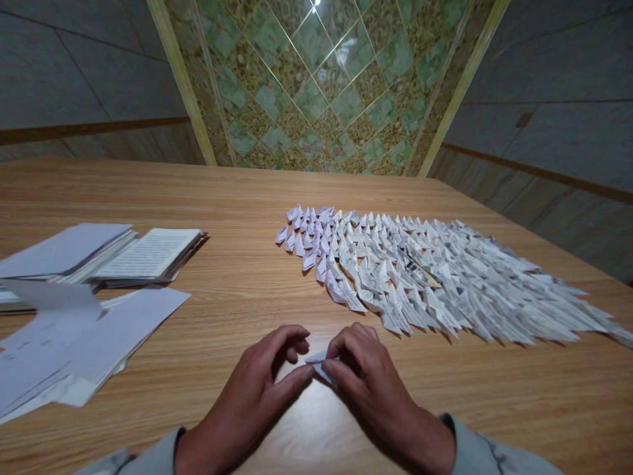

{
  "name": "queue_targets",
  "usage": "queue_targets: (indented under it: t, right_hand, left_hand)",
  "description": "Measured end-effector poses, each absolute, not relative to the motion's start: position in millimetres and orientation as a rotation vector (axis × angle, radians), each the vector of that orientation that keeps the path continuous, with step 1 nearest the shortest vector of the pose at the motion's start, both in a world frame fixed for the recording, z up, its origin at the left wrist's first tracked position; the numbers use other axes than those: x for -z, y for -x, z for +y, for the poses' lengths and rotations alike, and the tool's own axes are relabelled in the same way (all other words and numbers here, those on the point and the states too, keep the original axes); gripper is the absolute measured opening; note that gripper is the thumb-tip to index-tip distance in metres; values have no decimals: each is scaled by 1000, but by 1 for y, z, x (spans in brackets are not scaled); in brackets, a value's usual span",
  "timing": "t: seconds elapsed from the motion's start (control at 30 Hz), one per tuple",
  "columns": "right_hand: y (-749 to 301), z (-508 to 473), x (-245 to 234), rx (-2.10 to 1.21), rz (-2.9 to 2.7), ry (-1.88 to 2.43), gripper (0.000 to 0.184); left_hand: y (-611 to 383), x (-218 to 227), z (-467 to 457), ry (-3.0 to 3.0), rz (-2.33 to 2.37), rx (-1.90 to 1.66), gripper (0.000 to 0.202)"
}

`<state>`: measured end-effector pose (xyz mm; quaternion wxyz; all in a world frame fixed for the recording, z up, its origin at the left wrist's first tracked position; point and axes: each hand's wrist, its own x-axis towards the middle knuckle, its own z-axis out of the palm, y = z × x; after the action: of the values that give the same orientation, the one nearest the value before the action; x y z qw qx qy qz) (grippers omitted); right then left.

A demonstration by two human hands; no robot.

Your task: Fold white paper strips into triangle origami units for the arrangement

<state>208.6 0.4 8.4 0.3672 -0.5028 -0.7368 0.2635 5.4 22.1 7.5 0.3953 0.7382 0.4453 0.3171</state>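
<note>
At the near left, the loose sheets (133,330) overlap at odd angles on the wooden table (237,303), and one looks raised off the rest; a brush of your left sleeve (148,455) or a draught could slide them apart. Just beyond lies the printed stack (153,254), its edges uneven, so a knock there could spread it too. At the near middle, the small folded paper (315,359) sits between your hands; if your grip slackens or you press off line, the fold could open or crease crooked, and with so little of it showing, that would be easy to miss. Farther right, the lilac folded pieces (291,241) and the white printed ones (445,307) stand packed in close rows; your right forearm, reaching across carelessly, could topple several, as they crowd one another.

As for your fingers, those of your left hand (252,379) curve loosely, with a wide gap between index and thumb; the thumb tip is at the paper's left point, though you can't tell whether it presses. Your right hand (378,379) pinches the folded paper between thumb and bent index, other fingers curled in behind.
</note>
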Motion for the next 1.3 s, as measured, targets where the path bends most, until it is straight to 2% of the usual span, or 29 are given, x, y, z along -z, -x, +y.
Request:
queue_targets:
  t: [0.17,0.5,0.6,0.73,0.87,1.03,1.17,1.3]
  right_hand:
    - [-207,-2,-13,-708,-1755,1226,16]
    - [-204,-5,-12,-721,-1777,1189,15]
    - [-205,-5,-13,-831,-1734,1203,7]
    - [-206,-3,-13,-1085,-1680,1227,17]
    - [-205,0,-12,-1189,-1619,1234,23]
    - [-204,2,-12,-1048,-1673,1287,21]
    - [-203,0,-13,-958,-1748,1312,17]
    - [-201,-3,-11,-1342,-1561,1202,17]
  left_hand:
    - [-9,-13,17,-1605,1073,-754,16]
    - [-14,-13,8,-1733,1042,-818,28]
    - [-14,-17,7,-1765,1004,-848,28]
    - [-12,-17,6,-1735,953,-861,26]
    - [-11,-14,8,-1712,997,-854,26]
    - [-14,-16,12,-1647,1087,-853,22]
    - [-14,-18,13,-1572,1085,-890,27]
    - [-12,-17,14,-1449,993,-887,33]
